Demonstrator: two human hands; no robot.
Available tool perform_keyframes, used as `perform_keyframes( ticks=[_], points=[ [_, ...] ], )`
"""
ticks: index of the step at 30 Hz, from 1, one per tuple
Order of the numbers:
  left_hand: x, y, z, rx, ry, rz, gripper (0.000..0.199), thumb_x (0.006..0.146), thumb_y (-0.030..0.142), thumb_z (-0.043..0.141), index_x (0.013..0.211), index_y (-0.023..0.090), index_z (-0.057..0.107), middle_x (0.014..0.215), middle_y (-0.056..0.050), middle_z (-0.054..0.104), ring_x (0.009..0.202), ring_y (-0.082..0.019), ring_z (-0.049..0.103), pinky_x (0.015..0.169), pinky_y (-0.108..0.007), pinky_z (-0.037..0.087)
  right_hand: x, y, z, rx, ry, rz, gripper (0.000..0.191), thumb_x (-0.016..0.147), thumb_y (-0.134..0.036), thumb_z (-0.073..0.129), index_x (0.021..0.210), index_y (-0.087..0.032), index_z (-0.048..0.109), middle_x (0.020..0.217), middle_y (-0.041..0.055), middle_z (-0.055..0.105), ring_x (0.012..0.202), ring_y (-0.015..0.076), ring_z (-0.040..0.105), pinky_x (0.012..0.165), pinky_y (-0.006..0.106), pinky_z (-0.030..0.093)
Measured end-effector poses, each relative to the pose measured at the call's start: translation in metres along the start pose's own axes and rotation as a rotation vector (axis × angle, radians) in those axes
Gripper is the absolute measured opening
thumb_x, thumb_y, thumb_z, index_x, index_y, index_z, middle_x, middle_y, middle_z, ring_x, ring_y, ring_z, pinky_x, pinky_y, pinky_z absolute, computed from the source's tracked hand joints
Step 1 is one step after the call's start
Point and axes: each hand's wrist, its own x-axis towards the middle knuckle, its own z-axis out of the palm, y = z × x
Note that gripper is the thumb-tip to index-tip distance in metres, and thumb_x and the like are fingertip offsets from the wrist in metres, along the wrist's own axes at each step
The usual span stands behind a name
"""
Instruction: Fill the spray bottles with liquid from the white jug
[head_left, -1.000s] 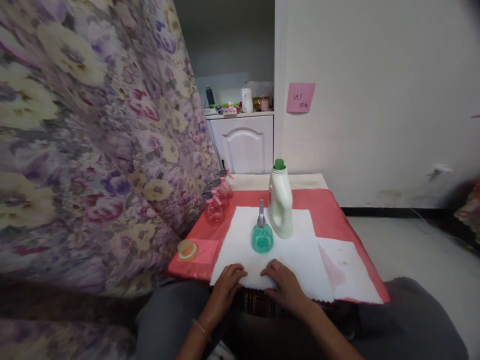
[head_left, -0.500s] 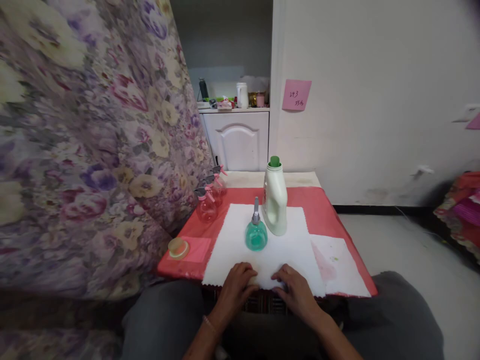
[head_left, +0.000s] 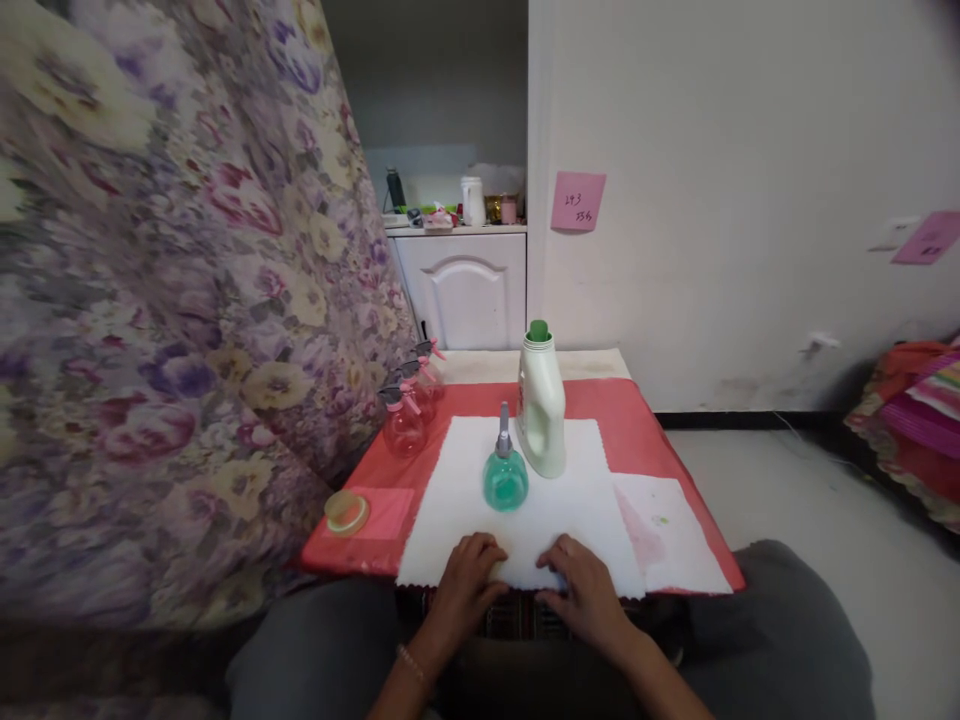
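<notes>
Left hand (head_left: 463,582) and right hand (head_left: 589,590) half-curled at white cloth (head_left: 457,475) near edge, can't tell if gripping; tug could tip spray bottle (head_left: 505,484).

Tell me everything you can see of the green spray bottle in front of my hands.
The green spray bottle is round-bodied and looks like clear plastic, tinted green or holding green liquid; I can't tell which. Its grey spray head points upward. It stands upright on the white cloth, and neither hand touches it.

Dim, flat indoor light, alcove (head_left: 442,90) in shadow, floral curtain (head_left: 187,300) stretched and softly blurred toward the left edge, lower-left corner dark.
</notes>
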Motion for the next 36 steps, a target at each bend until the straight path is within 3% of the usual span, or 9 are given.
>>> perform_keyframes(
  ticks=[3,7,19,25,36],
  points=[
    [0.004,0.014,0.001,0.1,0.027,-0.077,0.034,0.072,0.034,0.076,0.099,0.021,0.06,0.107,-0.005,0.058,0.101,-0.025,0.051,0.085,-0.038,0.041,0.0,-0.001,-0.001,0.052,0.0,-0.013,0.03,0.074,-0.03,0.075,0.1,-0.025,0.06,0.091,0.0006,0.057,0.084,0.0198,0.056,0.071,0.03,0.041],
    [0.01,0.025,0.005,0.219,0.035,-0.14,0.032,0.069,0.035,0.077,0.091,0.021,0.058,0.1,-0.004,0.058,0.095,-0.025,0.051,0.081,-0.037,0.039,0.001,-0.004,-0.003,0.063,0.022,0.012,0.02,0.079,-0.019,0.068,0.097,-0.025,0.061,0.09,0.0008,0.057,0.086,0.019,0.056,0.075,0.03,0.041],
    [0.011,0.017,0.0,0.175,-0.046,-0.162,0.026,0.074,0.021,0.069,0.097,0.023,0.058,0.107,-0.004,0.057,0.101,-0.024,0.05,0.085,-0.035,0.037,0.0,-0.001,0.004,-0.002,0.019,0.025,0.03,0.073,-0.009,0.067,0.097,-0.025,0.06,0.093,0.0009,0.058,0.09,0.0201,0.055,0.076,0.03,0.041],
    [0.011,0.02,0.002,0.152,0.002,-0.143,0.029,0.073,0.037,0.073,0.093,0.023,0.059,0.102,-0.005,0.058,0.098,-0.026,0.051,0.082,-0.038,0.038,0.001,0.0,0.002,0.055,0.037,0.003,0.023,0.078,-0.026,0.069,0.099,-0.026,0.061,0.092,0.0008,0.057,0.087,0.0197,0.055,0.076,0.031,0.041],
    [0.014,0.014,0.005,0.195,-0.007,-0.172,0.028,0.07,0.026,0.075,0.093,0.022,0.06,0.104,-0.004,0.059,0.099,-0.026,0.051,0.083,-0.037,0.036,0.002,-0.002,0.005,0.037,0.04,0.037,0.026,0.075,-0.012,0.065,0.097,-0.026,0.06,0.094,0.001,0.059,0.091,0.02,0.055,0.078,0.03,0.041]
  ],
)
